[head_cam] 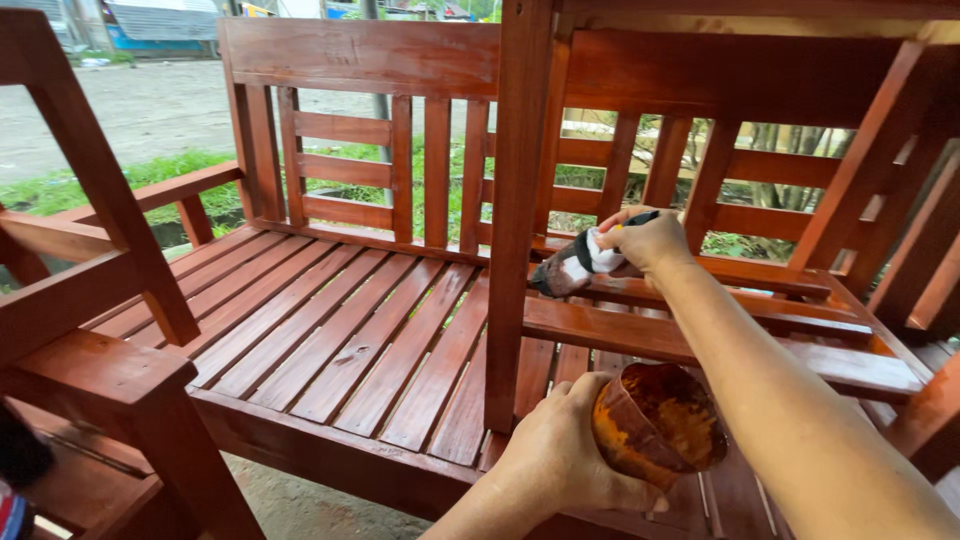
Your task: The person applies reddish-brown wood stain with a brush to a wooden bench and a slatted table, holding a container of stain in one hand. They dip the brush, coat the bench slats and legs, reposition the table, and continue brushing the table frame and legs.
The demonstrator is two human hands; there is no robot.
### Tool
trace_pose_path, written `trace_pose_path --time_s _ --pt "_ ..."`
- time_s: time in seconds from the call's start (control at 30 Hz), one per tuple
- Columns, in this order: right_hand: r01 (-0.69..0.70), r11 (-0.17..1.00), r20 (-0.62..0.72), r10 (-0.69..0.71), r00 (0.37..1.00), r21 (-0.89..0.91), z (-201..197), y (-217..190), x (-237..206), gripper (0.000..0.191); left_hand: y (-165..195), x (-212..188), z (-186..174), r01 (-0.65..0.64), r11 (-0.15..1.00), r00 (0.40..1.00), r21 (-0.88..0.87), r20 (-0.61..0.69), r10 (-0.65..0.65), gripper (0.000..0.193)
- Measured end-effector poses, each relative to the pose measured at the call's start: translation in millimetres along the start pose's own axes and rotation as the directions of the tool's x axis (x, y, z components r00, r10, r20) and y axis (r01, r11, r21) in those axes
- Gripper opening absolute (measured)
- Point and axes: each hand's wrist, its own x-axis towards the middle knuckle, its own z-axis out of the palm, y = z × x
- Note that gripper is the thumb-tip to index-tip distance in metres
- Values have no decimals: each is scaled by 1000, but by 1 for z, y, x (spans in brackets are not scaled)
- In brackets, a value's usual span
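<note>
My right hand (652, 241) grips a paintbrush (570, 266) with a white ferrule and dark, stain-soaked bristles. The bristles point left and touch or nearly touch the upright wooden leg (515, 200) of an overturned red-brown chair. My left hand (552, 455) holds a small stain-smeared cup (655, 425) of orange-brown varnish low in front of me, just below the brush. Both hands hover over a red-brown slatted wooden bench (340, 330).
The bench has a slatted backrest (360, 130) and an armrest (150, 195) at left. Another stained frame piece (95, 300) stands at near left. The overturned chair's rails (700, 340) lie across the bench at right. Grass and a dirt road lie beyond.
</note>
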Motion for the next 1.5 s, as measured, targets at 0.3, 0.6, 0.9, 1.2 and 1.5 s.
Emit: trace_pose_path --time_s 0.3,0.6,0.9,1.2,1.5 --pt "-170 975 -326 116 938 -144 -130 18 -10 15 3 -5 -6 -59 997 996 -57 62 62 117" --pt "-372 312 -457 -268 848 -874 -231 16 -30 10 4 -11 -10 -50 990 981 -131 181 73 116" --pt "-213 367 -312 -237 920 -906 -185 19 -40 17 -6 -31 -26 -77 986 981 -146 167 102 113" --pt "6 576 -158 -235 959 -817 -34 -32 -31 15 -16 -41 -38 -73 986 985 -152 141 95 115" --pt "53 931 -197 -132 972 -362 86 -68 -39 8 -26 -50 -53 27 992 979 -127 205 0 112"
